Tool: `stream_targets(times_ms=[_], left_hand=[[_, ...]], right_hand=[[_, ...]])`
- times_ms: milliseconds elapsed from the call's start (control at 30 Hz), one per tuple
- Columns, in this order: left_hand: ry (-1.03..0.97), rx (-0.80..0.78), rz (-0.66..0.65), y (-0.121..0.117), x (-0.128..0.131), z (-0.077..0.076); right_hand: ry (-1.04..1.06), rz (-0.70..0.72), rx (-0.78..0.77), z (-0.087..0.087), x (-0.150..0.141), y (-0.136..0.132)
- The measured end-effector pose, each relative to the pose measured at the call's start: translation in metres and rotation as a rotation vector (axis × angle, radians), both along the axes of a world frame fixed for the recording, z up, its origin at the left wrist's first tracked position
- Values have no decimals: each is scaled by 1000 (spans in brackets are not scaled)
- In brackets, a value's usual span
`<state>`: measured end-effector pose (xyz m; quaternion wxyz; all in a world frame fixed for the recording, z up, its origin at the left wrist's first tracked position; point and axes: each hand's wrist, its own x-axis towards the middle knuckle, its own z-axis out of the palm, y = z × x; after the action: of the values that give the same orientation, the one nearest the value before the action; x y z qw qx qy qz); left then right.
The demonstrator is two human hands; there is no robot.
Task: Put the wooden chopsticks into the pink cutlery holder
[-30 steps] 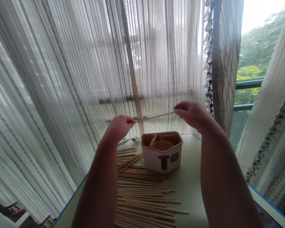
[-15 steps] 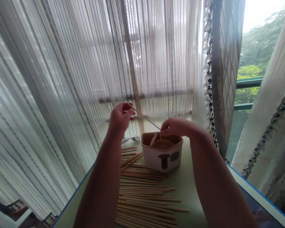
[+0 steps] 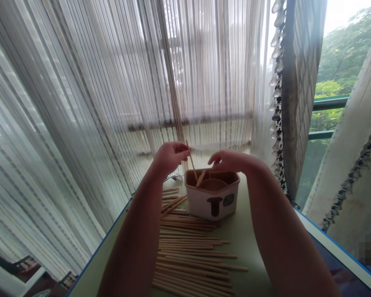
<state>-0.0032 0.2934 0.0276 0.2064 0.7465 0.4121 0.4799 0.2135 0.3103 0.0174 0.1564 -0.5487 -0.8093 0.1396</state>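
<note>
Pinched near its upper end, a chopstick (image 3: pixel 193 163) slants down from my left hand (image 3: pixel 173 155). Its lower end is inside the left part of a white and brown utensil holder (image 3: pixel 198 205). Another light wooden piece (image 3: pixel 200 178) leans in the same part, close to the chopstick. Over the back rim of the holder hovers my right hand (image 3: pixel 227 161), fingers loosely bent and apart, with nothing visible in them. Many loose chopsticks (image 3: pixel 193 260) lie side by side on the table in front of the holder, partly hidden by my left forearm.
A metal slotted spoon (image 3: pixel 174 177) lies left of the holder. The pale green table (image 3: pixel 250 260) has a blue edge, with a dark flat panel (image 3: pixel 334 264) at its right. Striped sheer curtains (image 3: pixel 111 82) hang behind it.
My right hand has let go of the chopstick's lower end. My left hand has moved right and slightly down, turning the chopstick steeper, its tip now inside the holder.
</note>
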Motion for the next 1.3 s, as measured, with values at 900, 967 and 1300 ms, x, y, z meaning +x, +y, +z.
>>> stream_targets(times_ms=[900, 967, 1300], left_hand=[[510, -259, -215, 20, 18, -19], [529, -258, -211, 23, 16, -20], [571, -135, -28, 21, 8, -16]], right_hand=[[-50, 25, 94, 21, -13, -18], [-42, 18, 91, 23, -15, -21], [-21, 11, 38, 24, -16, -25]])
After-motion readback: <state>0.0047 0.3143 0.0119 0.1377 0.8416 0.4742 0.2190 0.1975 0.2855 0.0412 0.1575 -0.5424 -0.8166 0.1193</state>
